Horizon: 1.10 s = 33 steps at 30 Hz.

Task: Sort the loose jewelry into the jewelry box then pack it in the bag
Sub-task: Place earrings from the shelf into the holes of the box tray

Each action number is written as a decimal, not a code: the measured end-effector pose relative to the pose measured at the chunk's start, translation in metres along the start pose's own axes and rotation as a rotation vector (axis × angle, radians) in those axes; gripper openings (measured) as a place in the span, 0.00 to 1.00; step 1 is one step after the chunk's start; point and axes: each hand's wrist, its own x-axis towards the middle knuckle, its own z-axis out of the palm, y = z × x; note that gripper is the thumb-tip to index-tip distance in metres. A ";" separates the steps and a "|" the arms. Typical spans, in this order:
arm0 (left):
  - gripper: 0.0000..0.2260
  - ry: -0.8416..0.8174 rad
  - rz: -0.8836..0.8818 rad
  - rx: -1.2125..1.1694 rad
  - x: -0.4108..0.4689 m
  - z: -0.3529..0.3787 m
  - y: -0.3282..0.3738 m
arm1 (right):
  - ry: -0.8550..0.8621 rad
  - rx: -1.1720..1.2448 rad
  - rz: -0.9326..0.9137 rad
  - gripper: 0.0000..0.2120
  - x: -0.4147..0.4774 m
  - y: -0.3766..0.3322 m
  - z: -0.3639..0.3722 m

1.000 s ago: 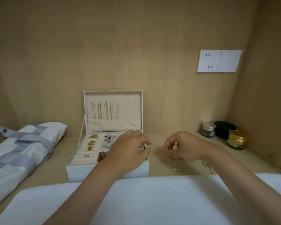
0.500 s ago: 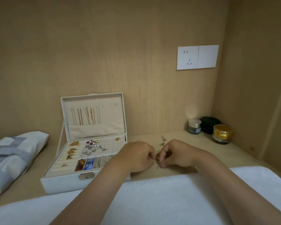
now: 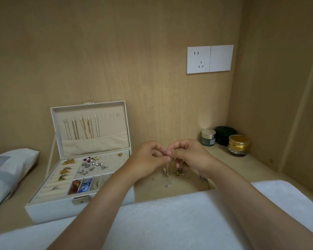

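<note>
Pale wood panelling closes in the back and right side of this alcove, and a matching wooden tabletop (image 3: 242,165) runs along its foot. At the left of it stands a white rectangular jewelry box (image 3: 49,212), its lid (image 3: 126,123) upright with several fine necklaces hanging down the cream lining into a pocket. The tray below holds brooches in the ring rolls, pearl and silver earrings on the pegged panel, and amber and blue pieces in the small front compartments. Just right of the box, above the tabletop, the left hand (image 3: 146,159) and right hand (image 3: 190,154) meet fingertip to fingertip, each pinching the top of a thin gold chain (image 3: 167,166) that carries a small ring at the pinch and hangs straight down, its lower end reaching the surface. Beneath and around that end lies a scatter of loose gold and silver jewelry (image 3: 179,172). A white and grey fabric bag (image 3: 13,165) lies flat at the far left edge, well apart from the hands. A white fluffy cloth (image 3: 170,222) covers the foreground under both forearms. In the right rear corner sit a grey-green jar with a silver cap (image 3: 208,137), a dark green round case (image 3: 225,135) and a gold-lidded glass jar (image 3: 238,145). A white double wall socket plate (image 3: 210,59) is mounted above them.
</note>
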 end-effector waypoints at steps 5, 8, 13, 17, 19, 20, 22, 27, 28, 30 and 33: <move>0.07 -0.021 -0.096 -0.152 -0.003 -0.005 -0.003 | -0.004 0.046 -0.022 0.03 0.001 0.001 0.006; 0.07 -0.058 -0.108 -0.182 -0.003 -0.008 -0.002 | -0.026 0.067 -0.029 0.03 0.001 0.000 0.009; 0.07 -0.094 -0.111 -0.173 -0.004 -0.012 0.003 | -0.029 0.129 -0.033 0.03 0.000 -0.002 0.012; 0.05 -0.077 -0.109 -0.130 -0.003 -0.026 0.007 | -0.009 0.219 -0.046 0.02 0.002 -0.005 0.014; 0.04 -0.047 -0.091 -0.087 -0.003 -0.037 0.007 | -0.008 0.235 -0.057 0.01 0.004 -0.008 0.018; 0.04 -0.036 -0.080 -0.073 -0.002 -0.043 0.008 | -0.007 0.233 -0.061 0.01 0.006 -0.009 0.019; 0.04 -0.016 -0.065 -0.059 -0.001 -0.056 0.011 | -0.011 0.209 -0.059 0.03 0.010 -0.013 0.022; 0.04 0.024 -0.058 -0.037 0.003 -0.088 0.012 | -0.046 0.017 -0.058 0.11 0.026 -0.021 0.032; 0.04 0.028 -0.057 -0.047 0.005 -0.093 0.010 | -0.048 -0.021 -0.059 0.12 0.029 -0.024 0.035; 0.04 0.023 -0.057 -0.068 0.008 -0.105 0.004 | -0.049 -0.086 -0.048 0.12 0.036 -0.029 0.043; 0.06 0.020 -0.066 -0.104 0.011 -0.123 -0.010 | -0.066 -0.177 -0.043 0.12 0.049 -0.035 0.057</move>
